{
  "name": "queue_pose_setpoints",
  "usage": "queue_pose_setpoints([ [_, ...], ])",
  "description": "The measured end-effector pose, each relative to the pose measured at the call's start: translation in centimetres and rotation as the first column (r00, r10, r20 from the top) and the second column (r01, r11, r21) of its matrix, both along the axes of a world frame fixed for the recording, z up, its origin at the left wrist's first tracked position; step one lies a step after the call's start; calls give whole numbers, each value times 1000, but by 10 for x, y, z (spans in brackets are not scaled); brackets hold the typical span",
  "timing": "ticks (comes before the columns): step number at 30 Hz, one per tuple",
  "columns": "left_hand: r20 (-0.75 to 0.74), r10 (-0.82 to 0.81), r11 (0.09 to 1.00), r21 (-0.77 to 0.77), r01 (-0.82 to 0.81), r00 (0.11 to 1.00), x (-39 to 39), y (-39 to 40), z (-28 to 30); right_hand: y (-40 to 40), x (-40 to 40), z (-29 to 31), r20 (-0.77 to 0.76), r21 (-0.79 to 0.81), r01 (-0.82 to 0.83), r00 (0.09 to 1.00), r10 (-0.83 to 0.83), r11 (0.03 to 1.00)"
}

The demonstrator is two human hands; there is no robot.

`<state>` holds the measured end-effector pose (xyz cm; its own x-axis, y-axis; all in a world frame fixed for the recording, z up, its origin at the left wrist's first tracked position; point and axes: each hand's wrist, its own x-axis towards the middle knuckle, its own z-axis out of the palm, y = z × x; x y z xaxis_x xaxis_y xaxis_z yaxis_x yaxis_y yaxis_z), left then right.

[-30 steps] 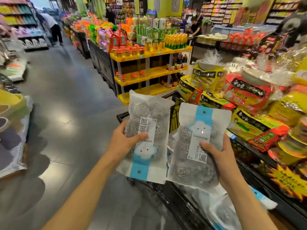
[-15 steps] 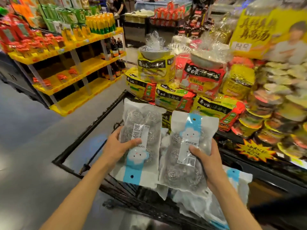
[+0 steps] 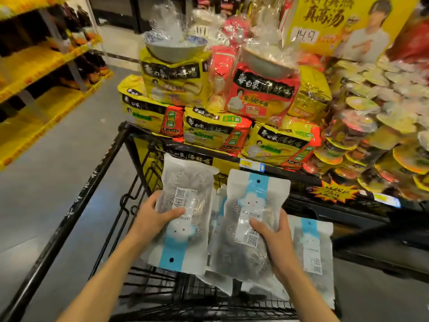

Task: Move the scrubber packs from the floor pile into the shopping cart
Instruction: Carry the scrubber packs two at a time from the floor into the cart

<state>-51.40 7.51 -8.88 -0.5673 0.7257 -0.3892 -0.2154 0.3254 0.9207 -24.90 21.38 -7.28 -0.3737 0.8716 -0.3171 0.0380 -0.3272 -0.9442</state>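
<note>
My left hand [image 3: 151, 217] grips a clear pack of steel scrubbers [image 3: 183, 205] with a white and blue label, held upside down over the black wire shopping cart [image 3: 92, 194]. My right hand [image 3: 276, 240] grips a second scrubber pack [image 3: 250, 205], upright, just to the right of the first. Both packs hang above the cart's basket. Another scrubber pack [image 3: 312, 249] lies in the cart at the right, and more packs show beneath the two I hold. The floor pile is out of view.
A display of yellow and red noodle packs [image 3: 209, 133] with bowls on top stands right behind the cart's far end. Cup noodles [image 3: 376, 135] are stacked at the right. Yellow shelves [image 3: 41, 89] line the left, with grey floor between.
My view has swung right and down toward the cart. Both hands have lowered their packs closer to the cart's basket, still gripping them.
</note>
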Motion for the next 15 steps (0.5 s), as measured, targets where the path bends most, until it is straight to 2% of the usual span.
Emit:
queue_pose_setpoints([
  [8, 71, -26, 992, -120, 35, 997, -23, 20, -48, 9, 1, -34, 70, -37, 31, 997, -29, 999],
  [15, 4, -107, 964, -246, 105, 994, -35, 55, -90, 12, 9, -51, 112, -38, 64, 992, -59, 997],
])
